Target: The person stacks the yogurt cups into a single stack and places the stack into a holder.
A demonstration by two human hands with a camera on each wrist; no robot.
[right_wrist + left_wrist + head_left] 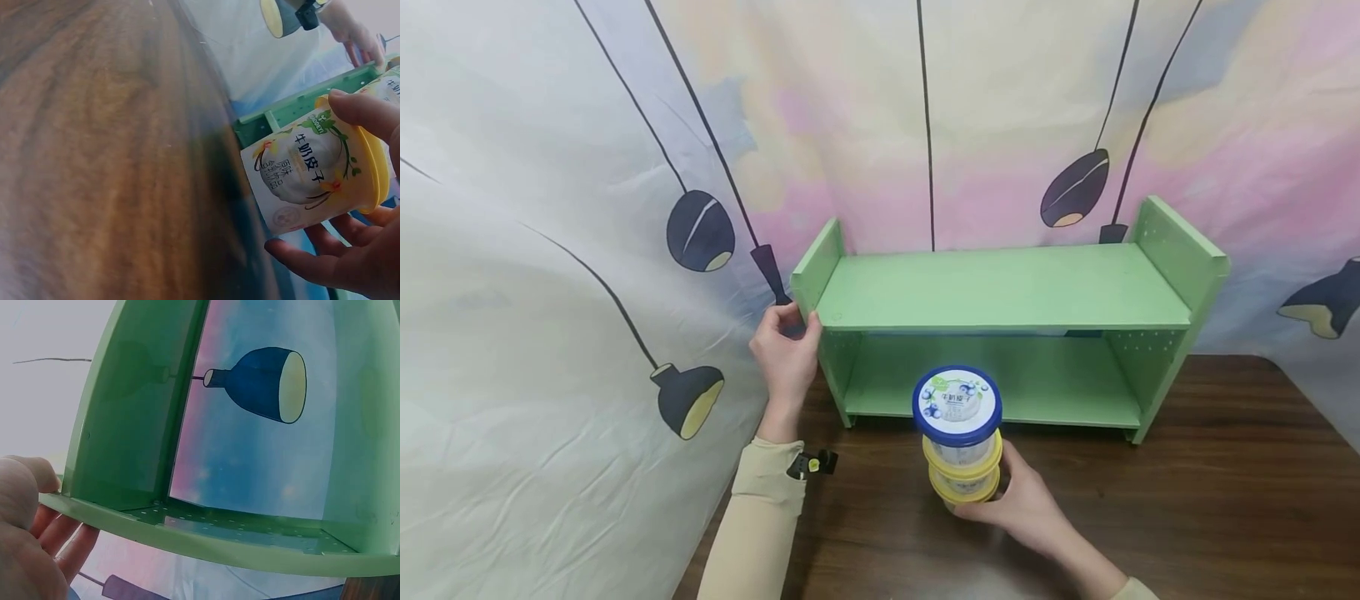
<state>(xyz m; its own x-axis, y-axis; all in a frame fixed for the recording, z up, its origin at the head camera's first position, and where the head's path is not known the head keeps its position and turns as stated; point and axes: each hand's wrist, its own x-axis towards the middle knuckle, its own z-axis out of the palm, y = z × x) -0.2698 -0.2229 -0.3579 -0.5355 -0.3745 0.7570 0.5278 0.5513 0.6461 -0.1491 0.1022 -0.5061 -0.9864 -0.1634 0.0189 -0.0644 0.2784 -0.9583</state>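
A green two-tier shelf [1000, 287] stands on the dark wooden table. At its left side panel, my left hand [786, 358] grips the front edge. In the left wrist view the thumb lies on the front of the panel [206, 540] and the fingers on its outer face. My right hand [1030, 504] holds a stack of dairy tubs before the shelf. A blue-lidded tub [957, 404] tops the stack, above yellow-lidded tubs [966, 492]. The right wrist view shows thumb and fingers round the lowest tub [306, 172], which is printed with Chinese writing.
Behind and to the left hangs a cloth [865, 142] printed with dark lamps. Table surface [1247, 475] extends to the right of the shelf. A small black device [812, 464] is strapped at the left wrist.
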